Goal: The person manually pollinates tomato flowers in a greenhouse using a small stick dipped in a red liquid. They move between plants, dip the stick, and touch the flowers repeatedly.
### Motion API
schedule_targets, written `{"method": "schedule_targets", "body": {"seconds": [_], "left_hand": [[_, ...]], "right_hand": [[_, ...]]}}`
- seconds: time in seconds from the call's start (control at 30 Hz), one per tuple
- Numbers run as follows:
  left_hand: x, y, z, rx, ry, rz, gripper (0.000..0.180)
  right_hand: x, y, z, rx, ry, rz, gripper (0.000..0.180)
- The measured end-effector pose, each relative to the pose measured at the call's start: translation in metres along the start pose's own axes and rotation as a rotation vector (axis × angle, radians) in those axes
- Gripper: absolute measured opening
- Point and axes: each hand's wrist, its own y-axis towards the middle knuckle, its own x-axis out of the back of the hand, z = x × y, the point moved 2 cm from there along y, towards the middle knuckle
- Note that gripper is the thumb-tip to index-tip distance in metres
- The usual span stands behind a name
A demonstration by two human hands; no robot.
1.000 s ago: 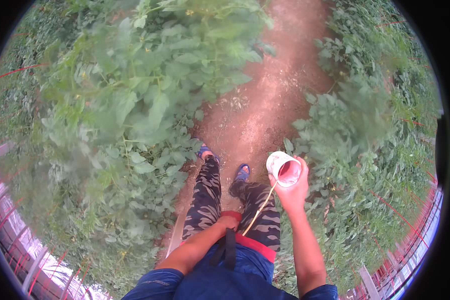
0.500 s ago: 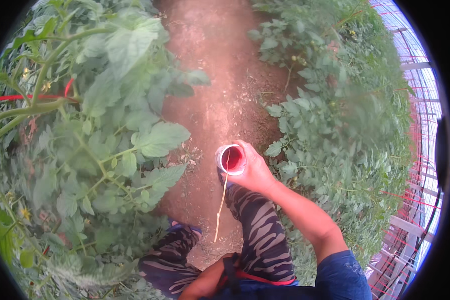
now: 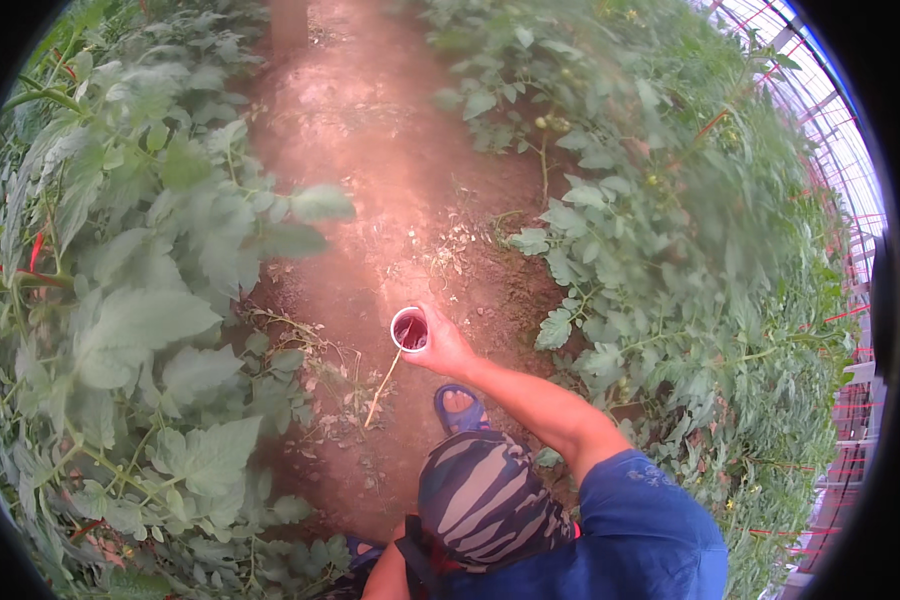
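White cup (image 3: 409, 329) with dark red inside, just below centre, over the dirt path (image 3: 360, 160). Clasped at its 3 o'clock side in the right hand's (image 3: 444, 350) grip, together with a thin pale stick (image 3: 383, 383) slanting toward 7 o'clock. Left hand's grip: cannot tell, only an arm at 6 o'clock. Blue sandal (image 3: 460, 408) beneath. Leafy plants (image 3: 130, 300) at 9 and 3 o'clock.

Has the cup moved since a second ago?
Cannot tell. The head camera swung, so the whole view shifted. The cup sits in the right hand over the dirt path, as before.
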Motion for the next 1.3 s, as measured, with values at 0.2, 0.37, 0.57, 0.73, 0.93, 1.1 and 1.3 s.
{"method": "schedule_targets", "body": {"seconds": [0.2,0.37,0.57,0.73,0.93,1.1,1.3], "left_hand": [[0.051,0.039,-0.096,-0.168,-0.246,-0.32,0.07],[0.093,0.06,-0.163,-0.325,-0.479,-0.464,0.078],[0.1,0.078,-0.19,-0.273,-0.22,-0.59,0.027],[0.113,0.084,-0.195,-0.506,-0.08,-0.59,0.021],[0.136,0.059,-0.222,-0.59,0.141,-0.537,0.02],[0.154,0.043,-0.247,-0.56,0.311,-0.533,0.017],[0.162,0.046,-0.27,-0.484,0.302,-0.49,0.016]], "right_hand": [[-0.027,-0.001,-0.043,0.03,-0.025,-0.045,0.096],[-0.042,0.002,-0.054,0.098,-0.002,-0.075,0.086],[-0.056,-0.007,-0.076,0.086,0.062,-0.166,0.082],[-0.048,-0.005,-0.065,0.052,0.087,-0.144,0.093],[-0.045,-0.008,-0.067,0.049,0.146,-0.094,0.09],[-0.045,-0.008,-0.074,0.079,0.133,-0.07,0.095],[-0.043,-0.009,-0.073,0.065,0.126,-0.035,0.096]]}}
